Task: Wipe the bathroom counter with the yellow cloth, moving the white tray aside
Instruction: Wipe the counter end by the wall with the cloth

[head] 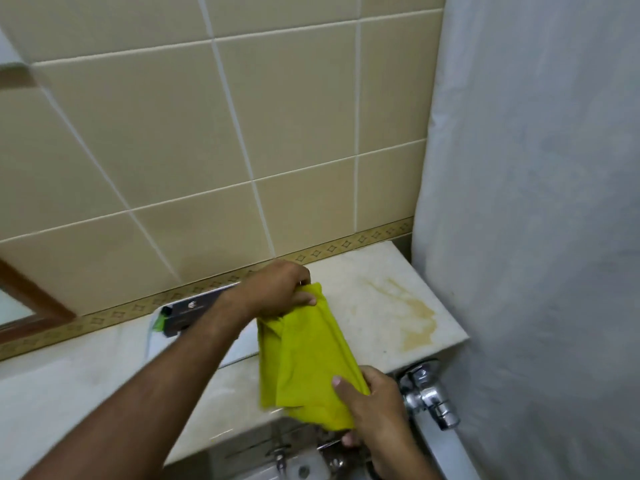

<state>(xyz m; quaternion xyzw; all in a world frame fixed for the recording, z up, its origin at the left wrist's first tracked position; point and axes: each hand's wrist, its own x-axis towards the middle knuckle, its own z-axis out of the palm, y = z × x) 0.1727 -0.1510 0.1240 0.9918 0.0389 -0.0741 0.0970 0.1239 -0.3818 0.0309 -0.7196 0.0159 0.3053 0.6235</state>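
The yellow cloth (308, 358) hangs stretched between both hands above the pale marble counter (374, 292). My left hand (277, 289) pinches its upper corner near the wall. Near the counter's front edge, my right hand (374, 407) grips the cloth's lower end. The white tray (242, 344) lies on the counter behind my left forearm, mostly hidden, holding a dark box (187, 315) and something green. A brownish-yellow stain (415, 320) marks the counter's right end.
A chrome tap valve (427, 393) juts out below the counter's right front edge. A white shower curtain (536, 237) hangs close on the right. Beige wall tiles (207, 133) rise behind the counter. A wooden mirror frame (31, 296) is at far left.
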